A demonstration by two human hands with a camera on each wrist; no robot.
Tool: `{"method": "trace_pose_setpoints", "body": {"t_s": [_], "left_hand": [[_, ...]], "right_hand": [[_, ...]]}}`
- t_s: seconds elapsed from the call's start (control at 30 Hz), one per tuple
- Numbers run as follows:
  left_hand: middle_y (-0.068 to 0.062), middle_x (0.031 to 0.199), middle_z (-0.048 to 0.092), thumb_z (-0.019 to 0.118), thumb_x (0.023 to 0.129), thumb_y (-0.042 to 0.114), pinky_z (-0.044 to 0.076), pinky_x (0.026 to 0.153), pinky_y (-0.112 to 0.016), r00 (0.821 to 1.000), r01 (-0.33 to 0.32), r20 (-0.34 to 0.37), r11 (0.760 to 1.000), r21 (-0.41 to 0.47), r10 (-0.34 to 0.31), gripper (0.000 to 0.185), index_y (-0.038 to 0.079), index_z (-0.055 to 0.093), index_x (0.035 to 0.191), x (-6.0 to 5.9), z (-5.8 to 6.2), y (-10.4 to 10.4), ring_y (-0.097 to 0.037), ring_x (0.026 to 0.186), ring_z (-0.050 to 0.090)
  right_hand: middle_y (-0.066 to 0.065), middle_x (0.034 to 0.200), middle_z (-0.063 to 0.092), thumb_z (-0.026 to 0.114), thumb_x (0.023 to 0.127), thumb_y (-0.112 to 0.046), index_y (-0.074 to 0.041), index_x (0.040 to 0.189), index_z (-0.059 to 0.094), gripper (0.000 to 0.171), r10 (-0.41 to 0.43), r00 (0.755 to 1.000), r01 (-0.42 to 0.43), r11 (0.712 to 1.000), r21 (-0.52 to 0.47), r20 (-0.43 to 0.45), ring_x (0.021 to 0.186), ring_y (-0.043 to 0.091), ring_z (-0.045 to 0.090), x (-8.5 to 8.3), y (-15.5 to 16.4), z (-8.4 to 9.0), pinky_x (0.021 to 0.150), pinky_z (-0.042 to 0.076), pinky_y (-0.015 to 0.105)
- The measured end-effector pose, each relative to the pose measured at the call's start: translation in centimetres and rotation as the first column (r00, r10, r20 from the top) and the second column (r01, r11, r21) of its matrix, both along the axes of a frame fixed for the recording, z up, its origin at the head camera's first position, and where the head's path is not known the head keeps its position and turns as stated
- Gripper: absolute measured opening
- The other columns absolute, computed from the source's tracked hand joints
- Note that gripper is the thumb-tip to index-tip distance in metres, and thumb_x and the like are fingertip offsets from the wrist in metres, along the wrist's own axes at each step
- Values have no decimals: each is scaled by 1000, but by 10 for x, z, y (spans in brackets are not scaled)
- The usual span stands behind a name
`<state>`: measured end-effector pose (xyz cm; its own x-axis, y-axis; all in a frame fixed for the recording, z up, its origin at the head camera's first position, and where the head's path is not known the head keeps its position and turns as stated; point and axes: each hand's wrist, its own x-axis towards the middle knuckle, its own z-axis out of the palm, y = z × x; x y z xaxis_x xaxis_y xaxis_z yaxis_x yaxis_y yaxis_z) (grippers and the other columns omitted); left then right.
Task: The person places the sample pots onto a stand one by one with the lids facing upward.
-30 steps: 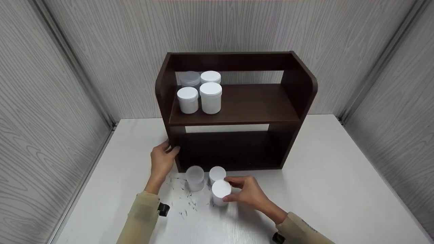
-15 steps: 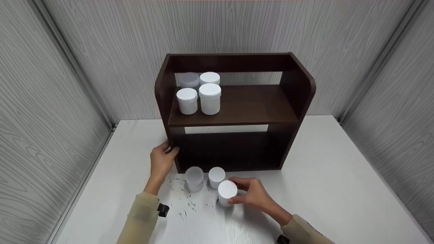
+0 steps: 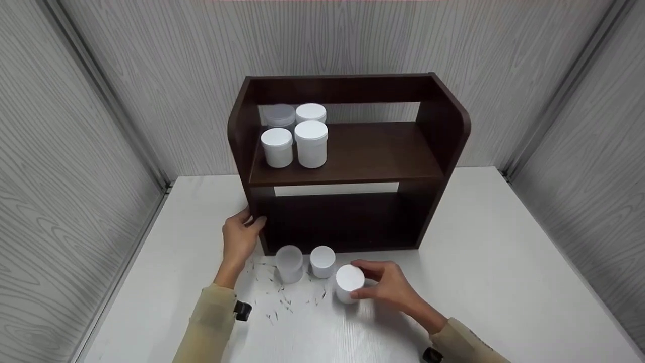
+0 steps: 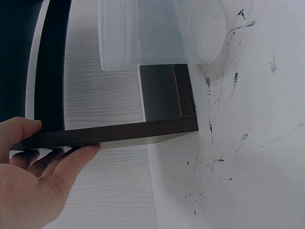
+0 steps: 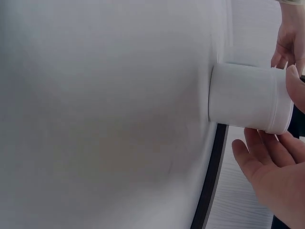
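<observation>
Head view: white lidded jar [image 3: 349, 284] stood on white table [image 3: 504, 282], pinched at its lid by right hand [image 3: 388, 290]. Left hand [image 3: 239, 239] gripped dark wooden shelf [image 3: 443, 126] side panel. Grey wood-grain walls surrounded.

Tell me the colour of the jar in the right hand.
White; the small lidded plastic jar shows best in the head view.

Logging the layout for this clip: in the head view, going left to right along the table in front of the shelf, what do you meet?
Left hand on the shelf's side panel → frosted clear jar → small white jar → white jar gripped by the right hand.
</observation>
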<state>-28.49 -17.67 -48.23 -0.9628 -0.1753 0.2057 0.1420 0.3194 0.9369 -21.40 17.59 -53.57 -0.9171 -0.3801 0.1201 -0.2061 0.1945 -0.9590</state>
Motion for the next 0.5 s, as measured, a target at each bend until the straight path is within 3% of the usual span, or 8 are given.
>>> {"method": "trace_pose_setpoints", "body": {"t_s": [0.5], "left_hand": [[-28, 143, 59, 68, 100, 11, 56, 101, -42, 1000, -11, -19, 1000, 4, 11, 52, -12, 53, 145, 0, -1, 0, -41, 128, 62]], "right_hand": [[19, 134, 69, 95, 75, -5, 9, 136, 66, 69, 2, 1000, -3, 1000, -28, -6, 127, 37, 63, -4, 10, -5, 108, 52, 50]]}}
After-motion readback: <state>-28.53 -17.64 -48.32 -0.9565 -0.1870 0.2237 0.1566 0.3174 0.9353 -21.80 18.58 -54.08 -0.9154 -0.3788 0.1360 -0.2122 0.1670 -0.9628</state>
